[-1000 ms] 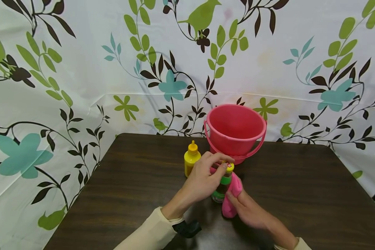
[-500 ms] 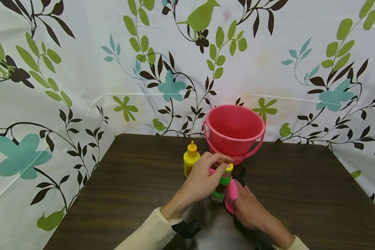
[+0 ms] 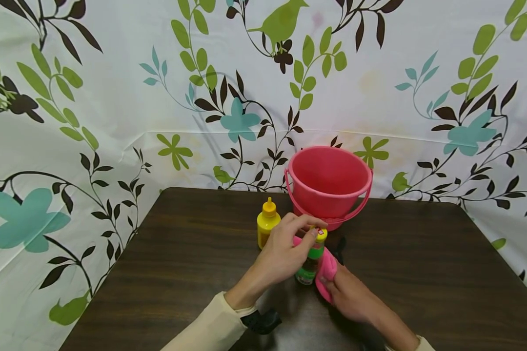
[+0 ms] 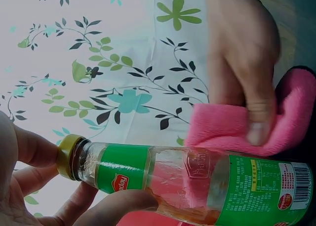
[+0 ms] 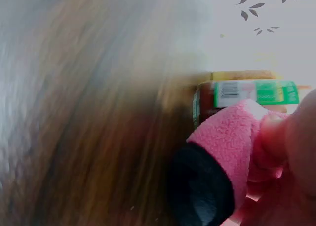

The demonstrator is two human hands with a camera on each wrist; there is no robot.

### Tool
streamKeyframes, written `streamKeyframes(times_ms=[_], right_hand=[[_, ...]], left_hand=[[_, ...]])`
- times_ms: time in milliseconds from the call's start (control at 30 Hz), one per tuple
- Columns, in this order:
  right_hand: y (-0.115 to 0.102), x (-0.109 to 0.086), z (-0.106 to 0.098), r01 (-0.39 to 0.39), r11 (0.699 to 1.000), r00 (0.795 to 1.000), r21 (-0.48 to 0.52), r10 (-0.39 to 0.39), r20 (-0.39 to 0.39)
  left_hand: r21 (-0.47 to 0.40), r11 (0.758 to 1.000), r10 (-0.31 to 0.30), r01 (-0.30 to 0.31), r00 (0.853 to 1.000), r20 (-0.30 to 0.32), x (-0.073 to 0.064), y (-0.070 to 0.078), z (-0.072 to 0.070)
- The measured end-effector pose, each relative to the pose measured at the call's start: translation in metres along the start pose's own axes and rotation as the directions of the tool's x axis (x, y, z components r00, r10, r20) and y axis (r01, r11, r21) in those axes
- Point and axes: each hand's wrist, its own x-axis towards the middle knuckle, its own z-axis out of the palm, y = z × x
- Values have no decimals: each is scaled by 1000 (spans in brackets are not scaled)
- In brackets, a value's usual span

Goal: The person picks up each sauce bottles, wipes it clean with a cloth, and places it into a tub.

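A pink bucket stands upright near the back of the dark wood-grain desk, its handle hanging down in front. A yellow bottle with a pointed cap stands near its left. Behind hangs a white backdrop printed with leaves, flowers and birds.

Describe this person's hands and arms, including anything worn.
The left hand and right hand are bare, without gloves. The left sleeve and right sleeve are cream. A black attachment shows at the left sleeve's end.

left sleeve: cream, plain | right sleeve: cream | left wrist band: black
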Motion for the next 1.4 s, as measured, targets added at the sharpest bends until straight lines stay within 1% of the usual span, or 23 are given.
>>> streamKeyframes(times_ms=[100, 133, 233, 300, 433, 533, 667, 733, 833, 933, 1033, 1200, 1267, 1400], right_hand=[[-5, -4, -4, -74, 987, 997, 143, 70, 33], [-7, -5, -5, -94, 979, 996, 182, 90, 31], [-12, -8, -9, -118, 951, 993, 286, 121, 6], [-17, -9, -11, -123, 928, 991, 350, 135, -9], [-25, -9, -14, -136, 874, 985, 467, 171, -33], [-32, -8, -16, -123, 832, 981, 541, 184, -60], [-41, -8, -19, -91, 794, 974, 602, 198, -115], [-46, -9, -21, -76, 783, 966, 617, 211, -149], [-53, -10, -23, -43, 776, 958, 629, 211, -195], [-59, -11, -25, 6, 770, 952, 638, 192, -240], [-62, -12, -26, 55, 772, 945, 634, 165, -282], [-64, -17, -31, 102, 759, 938, 643, 142, -317], [-64, -18, -32, 120, 757, 931, 642, 139, -338], [-65, -20, -35, 153, 769, 910, 621, 136, -392]], left_hand=[[-2, 1000, -5, 5, 1000, 4, 0, 0, 0], [-3, 1000, -9, 9, 1000, 6, 1, 0, 0], [-6, 1000, -11, 11, 1000, 11, 1, 1, -1], [-7, 1000, -9, 10, 1000, 15, 1, 1, -1], [-4, 1000, -7, 7, 1000, 19, 1, 1, -1], [3, 1000, -5, 5, 1000, 20, 1, 2, -1], [10, 1000, -3, 3, 1000, 15, -1, 1, -1], [14, 1000, -1, 0, 1000, 13, -1, 1, -1], [14, 1000, 8, -8, 1000, 9, -2, 1, -1], [13, 1000, 11, -11, 1000, -1, -3, 2, -1], [11, 1000, 18, -18, 1000, -7, -3, 2, -1], [40, 999, 16, -15, 1000, -12, -3, 3, -1], [61, 998, 11, -10, 1000, -18, -4, 4, -1], [91, 996, 14, -11, 1000, -26, -5, 4, -2]])
